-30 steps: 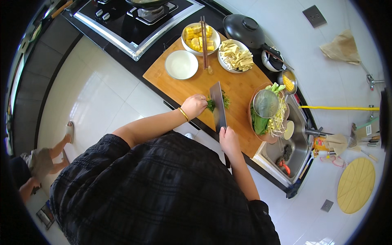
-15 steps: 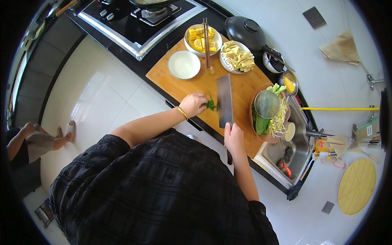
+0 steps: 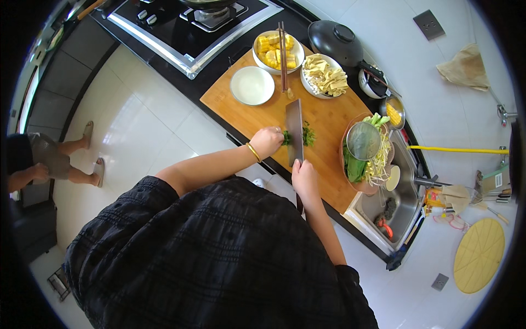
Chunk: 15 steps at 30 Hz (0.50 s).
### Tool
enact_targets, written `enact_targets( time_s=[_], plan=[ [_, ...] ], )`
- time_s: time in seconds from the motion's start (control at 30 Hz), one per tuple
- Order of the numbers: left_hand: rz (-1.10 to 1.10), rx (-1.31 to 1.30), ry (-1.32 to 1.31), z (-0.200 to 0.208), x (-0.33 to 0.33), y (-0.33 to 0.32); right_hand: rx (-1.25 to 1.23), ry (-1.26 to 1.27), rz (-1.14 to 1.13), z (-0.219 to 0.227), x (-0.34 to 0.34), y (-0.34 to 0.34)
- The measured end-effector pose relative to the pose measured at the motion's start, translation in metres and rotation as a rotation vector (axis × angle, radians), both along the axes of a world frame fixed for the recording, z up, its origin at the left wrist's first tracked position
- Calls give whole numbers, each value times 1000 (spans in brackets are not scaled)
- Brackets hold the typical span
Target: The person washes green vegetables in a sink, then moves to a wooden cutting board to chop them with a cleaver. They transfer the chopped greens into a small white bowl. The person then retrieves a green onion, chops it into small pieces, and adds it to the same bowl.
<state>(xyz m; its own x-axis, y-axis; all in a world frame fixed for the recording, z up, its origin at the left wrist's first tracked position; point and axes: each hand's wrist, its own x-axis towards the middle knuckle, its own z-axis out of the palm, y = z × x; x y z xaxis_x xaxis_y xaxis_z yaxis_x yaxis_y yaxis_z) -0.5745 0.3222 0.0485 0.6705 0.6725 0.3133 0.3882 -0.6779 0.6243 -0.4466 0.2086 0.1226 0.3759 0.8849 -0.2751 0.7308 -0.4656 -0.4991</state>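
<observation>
A cleaver (image 3: 294, 131) with a broad grey blade stands on the wooden cutting board (image 3: 329, 170), its handle wrapped in the fingers of my right hand (image 3: 304, 178). On the left of the blade, my left hand (image 3: 267, 141) presses a small bunch of chopped green herbs (image 3: 286, 138) with curled fingers. More cut green bits (image 3: 309, 135) lie loose on the blade's right side. Beyond the hands on the board are a white bowl (image 3: 252, 85), a bowl of corn pieces (image 3: 275, 50) with chopsticks (image 3: 283, 57) across it, and a bowl of pale yellow strips (image 3: 325, 75).
On the right, a basket (image 3: 350, 178) of leafy greens and bean sprouts stands beside the sink (image 3: 402, 203). A black lidded pot (image 3: 335, 43) and a gas stove (image 3: 181, 27) are at the back. Another person's legs (image 3: 79, 159) show at far left.
The cleaver has shifted left against the herbs, and cut bits now show on its right. The person at far left has stepped, with both feet in different places.
</observation>
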Motion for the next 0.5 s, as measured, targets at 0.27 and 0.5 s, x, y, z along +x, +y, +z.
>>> enact_targets(
  time_s=[0.27, 0.5],
  plan=[
    [75, -240, -134, 25, -13, 4, 56, 362, -240, 15, 13, -12],
    [90, -83, -44, 4, -8, 0, -63, 74, 64, 21, 10, -27]
  ],
)
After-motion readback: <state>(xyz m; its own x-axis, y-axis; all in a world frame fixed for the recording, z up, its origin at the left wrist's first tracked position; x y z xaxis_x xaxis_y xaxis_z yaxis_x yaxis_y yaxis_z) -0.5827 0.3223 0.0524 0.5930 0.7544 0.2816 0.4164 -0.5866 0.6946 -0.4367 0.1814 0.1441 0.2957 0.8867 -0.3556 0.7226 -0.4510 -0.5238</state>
